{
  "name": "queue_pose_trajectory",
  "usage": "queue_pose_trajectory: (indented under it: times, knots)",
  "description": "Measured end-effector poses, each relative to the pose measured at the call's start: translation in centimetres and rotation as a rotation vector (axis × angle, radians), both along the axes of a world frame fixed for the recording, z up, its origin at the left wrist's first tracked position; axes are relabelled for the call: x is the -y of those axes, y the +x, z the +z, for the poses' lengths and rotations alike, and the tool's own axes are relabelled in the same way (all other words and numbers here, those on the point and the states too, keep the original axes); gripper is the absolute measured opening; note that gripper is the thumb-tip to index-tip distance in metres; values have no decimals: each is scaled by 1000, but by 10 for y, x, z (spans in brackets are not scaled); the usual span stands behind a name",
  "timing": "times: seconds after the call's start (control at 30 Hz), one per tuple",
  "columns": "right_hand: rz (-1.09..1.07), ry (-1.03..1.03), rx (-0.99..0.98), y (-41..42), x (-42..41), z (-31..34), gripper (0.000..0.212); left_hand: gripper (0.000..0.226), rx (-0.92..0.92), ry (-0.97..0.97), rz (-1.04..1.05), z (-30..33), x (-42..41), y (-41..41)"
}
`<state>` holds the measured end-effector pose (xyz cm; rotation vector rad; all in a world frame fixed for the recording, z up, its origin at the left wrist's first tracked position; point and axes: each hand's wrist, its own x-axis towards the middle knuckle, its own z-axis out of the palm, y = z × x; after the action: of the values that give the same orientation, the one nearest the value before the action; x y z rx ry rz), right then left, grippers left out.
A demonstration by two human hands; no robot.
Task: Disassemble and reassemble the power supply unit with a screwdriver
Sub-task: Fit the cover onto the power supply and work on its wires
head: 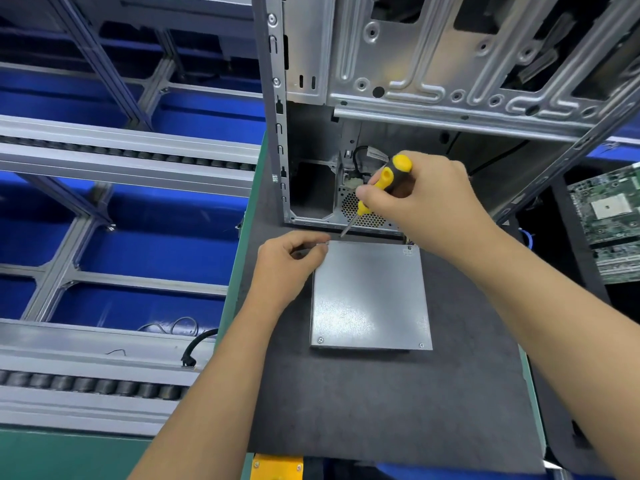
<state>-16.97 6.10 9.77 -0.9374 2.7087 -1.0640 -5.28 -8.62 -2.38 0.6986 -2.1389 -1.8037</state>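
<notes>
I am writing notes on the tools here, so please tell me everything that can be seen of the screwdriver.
The screwdriver has a yellow and black handle, plastic or rubber by its look, and a thin bare metal shaft. The right hand grips the handle, thumb along its side. It is tilted, tip pointing down and left, just above the far left corner of the grey metal power supply unit, close to the left hand's fingers.

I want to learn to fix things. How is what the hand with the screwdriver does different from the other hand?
The right hand wraps its grip round the yellow-and-black screwdriver and is raised; the left hand sits low at the grey power supply cover's far left corner. The right hand grasps something big; the left hand pinches something tiny, probably a screw. Both work at that same corner.
</notes>
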Motion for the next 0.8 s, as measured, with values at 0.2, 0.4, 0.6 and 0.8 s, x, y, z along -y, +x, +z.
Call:
queue_pose_trajectory:
  times: [0.2,0.4,0.6,0.8]
  knots:
    - [-13,-91,134,4,-1,-6,18,16,-16,-55,49,-3,-1,-4]
    - [-15,-85,146,5,-1,-10,17,17,2,-67,44,-2,-1,-4]
    - [-12,-90,146,5,0,-10,17,16,-4,-82,49,-3,-1,-4]
    - [-34,-125,161,9,0,-12,20,20,3,-61,44,-5,-1,-5]
